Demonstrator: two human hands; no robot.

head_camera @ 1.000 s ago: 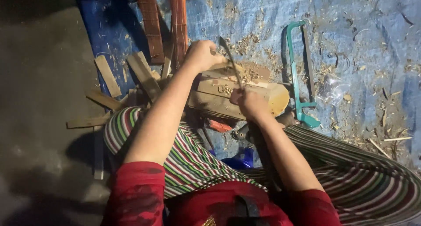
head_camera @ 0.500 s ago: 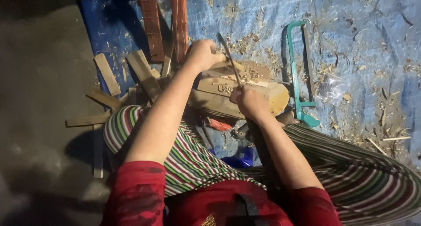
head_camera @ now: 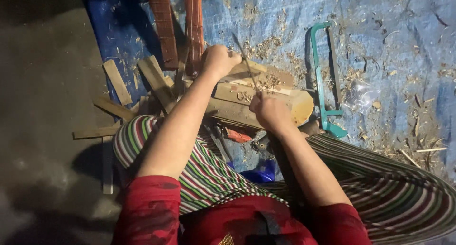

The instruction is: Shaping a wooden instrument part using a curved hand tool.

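The thin blade (head_camera: pixel 246 64) now leans with its tip further toward the left hand (head_camera: pixel 219 60), and the right hand (head_camera: pixel 270 111) has drawn slightly back along the wooden block (head_camera: pixel 285 100).

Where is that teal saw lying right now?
The teal hacksaw lies on the blue tarp, right of the wooden block, just beyond the right hand.
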